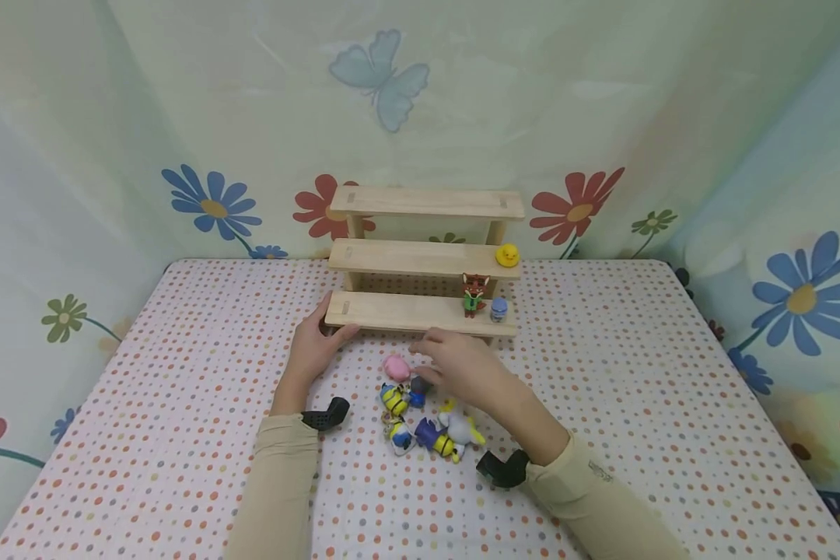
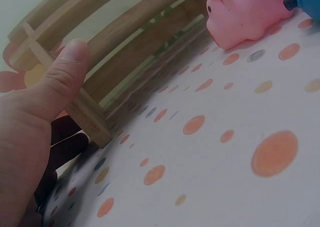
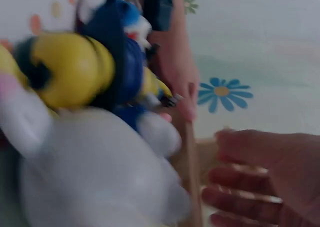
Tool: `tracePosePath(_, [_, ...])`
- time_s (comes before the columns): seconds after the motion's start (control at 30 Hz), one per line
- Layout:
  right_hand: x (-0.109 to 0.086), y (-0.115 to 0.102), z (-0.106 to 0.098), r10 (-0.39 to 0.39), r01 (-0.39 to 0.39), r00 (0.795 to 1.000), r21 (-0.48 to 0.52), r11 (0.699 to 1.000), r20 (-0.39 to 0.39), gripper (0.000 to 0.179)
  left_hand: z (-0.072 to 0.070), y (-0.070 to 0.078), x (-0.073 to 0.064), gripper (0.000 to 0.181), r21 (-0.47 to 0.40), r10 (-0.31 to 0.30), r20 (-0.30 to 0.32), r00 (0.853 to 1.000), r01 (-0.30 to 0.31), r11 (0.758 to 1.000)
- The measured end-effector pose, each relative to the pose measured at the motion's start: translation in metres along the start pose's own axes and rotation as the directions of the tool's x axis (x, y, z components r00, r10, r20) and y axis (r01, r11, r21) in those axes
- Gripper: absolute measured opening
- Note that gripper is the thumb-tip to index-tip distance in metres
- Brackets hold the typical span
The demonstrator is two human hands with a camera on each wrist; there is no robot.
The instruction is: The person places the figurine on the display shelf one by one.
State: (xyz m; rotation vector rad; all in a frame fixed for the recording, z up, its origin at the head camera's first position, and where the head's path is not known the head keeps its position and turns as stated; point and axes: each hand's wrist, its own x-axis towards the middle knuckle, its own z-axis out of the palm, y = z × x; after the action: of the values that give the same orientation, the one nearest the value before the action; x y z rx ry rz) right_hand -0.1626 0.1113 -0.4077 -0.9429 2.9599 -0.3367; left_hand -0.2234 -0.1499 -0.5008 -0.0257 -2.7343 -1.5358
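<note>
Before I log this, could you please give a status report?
Left hand grips wooden shelf. Right hand empty, near pink toy. Three figures shelved; loose toys in front.

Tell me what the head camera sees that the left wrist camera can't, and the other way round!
Only the head view shows the duck, the fox, the butterfly and the right hand. Only the left wrist view clearly shows the dark eye of the pink toy. Both show the pink toy, the dotted cloth, and the left hand holding the shelf.
</note>
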Motion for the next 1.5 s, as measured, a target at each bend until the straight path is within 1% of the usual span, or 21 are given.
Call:
tracePosePath(0.07, [0.0, -0.004, 0.008, 0.042, -0.041, 0.992, -0.01, 0.999, 0.117, 0.04, 0.0, 0.001, 0.0, 0.099, 0.004, -0.007, 0.001, 1.0, 0.007, 1.0])
tracePosePath(0.1, [-0.001, -0.005, 0.011, 0.058, -0.056, 0.986, -0.017, 0.998, 0.155, 0.041, 0.0, 0.001, 0.0, 0.099, 0.005, -0.009, 0.002, 1.0, 0.009, 1.0])
tracePosePath(0.13, [-0.001, -0.005, 0.013, 0.07, -0.068, 0.981, -0.021, 0.997, 0.178, 0.043, 0.0, 0.001, 0.0, 0.099, 0.005, -0.012, 0.003, 1.0, 0.012, 1.0])
tracePosePath(0.2, [-0.002, -0.006, 0.017, 0.088, -0.086, 0.976, -0.018, 0.996, 0.199, 0.044, 0.0, 0.001, 0.0, 0.1, 0.007, -0.018, 0.003, 1.0, 0.018, 1.0])
tracePosePath(0.27, [-0.002, -0.007, 0.019, 0.096, -0.097, 0.974, -0.006, 0.995, 0.207, 0.044, 0.0, 0.001, 0.0, 0.1, 0.004, -0.017, 0.003, 1.0, 0.017, 1.0])
tracePosePath(0.37, [-0.003, -0.006, 0.022, 0.087, -0.088, 0.976, -0.007, 0.996, 0.199, 0.042, 0.0, 0.0, 0.0, 0.1, -0.005, -0.011, 0.003, 1.0, 0.011, 1.0])
tracePosePath(0.5, [-0.002, -0.006, 0.024, 0.07, -0.077, 0.977, 0.027, 0.997, 0.2, 0.037, 0.0, 0.001, -0.001, 0.1, -0.016, -0.005, 0.001, 1.0, 0.005, 1.0])
tracePosePath(0.63, [-0.002, -0.006, 0.024, 0.056, -0.079, 0.973, 0.094, 0.992, 0.223, 0.035, 0.0, 0.0, -0.002, 0.099, -0.01, -0.006, 0.003, 1.0, 0.007, 1.0])
tracePosePath(0.77, [-0.001, -0.004, 0.021, 0.047, -0.096, 0.965, 0.18, 0.979, 0.256, 0.032, 0.0, 0.0, -0.001, 0.1, -0.011, -0.005, 0.004, 1.0, 0.005, 1.0])
tracePosePath(0.87, [0.0, -0.002, 0.02, 0.021, -0.084, 0.964, 0.227, 0.97, 0.266, 0.032, 0.0, 0.0, -0.001, 0.099, -0.02, 0.0, 0.004, 1.0, 0.0, 1.0])
tracePosePath(0.93, [0.0, -0.002, 0.019, -0.008, -0.061, 0.964, 0.249, 0.967, 0.264, 0.034, 0.0, 0.0, 0.0, 0.099, -0.021, 0.002, 0.003, 1.0, -0.002, 1.0])
tracePosePath(1.0, [-0.001, 0.0, 0.02, -0.028, -0.042, 0.965, 0.257, 0.966, 0.261, 0.034, 0.0, 0.0, 0.0, 0.1, -0.017, 0.0, 0.004, 1.0, 0.0, 1.0])
tracePosePath(1.23, [-0.002, 0.004, 0.02, -0.054, -0.031, 0.966, 0.319, 0.947, 0.252, 0.024, 0.0, -0.002, 0.0, 0.101, 0.003, -0.009, 0.003, 1.0, 0.009, 1.0])
tracePosePath(1.33, [-0.002, 0.005, 0.019, -0.074, -0.01, 0.966, 0.32, 0.947, 0.248, 0.023, 0.0, -0.001, 0.0, 0.1, 0.001, -0.008, 0.003, 1.0, 0.008, 1.0])
tracePosePath(1.43, [-0.002, 0.005, 0.018, -0.083, -0.001, 0.964, 0.314, 0.95, 0.254, 0.025, 0.0, -0.001, 0.0, 0.1, 0.004, -0.008, 0.002, 1.0, 0.008, 1.0])
tracePosePath(1.5, [-0.002, 0.005, 0.016, -0.079, -0.006, 0.962, 0.309, 0.951, 0.262, 0.031, 0.0, -0.001, 0.0, 0.1, 0.008, -0.008, 0.002, 1.0, 0.008, 1.0])
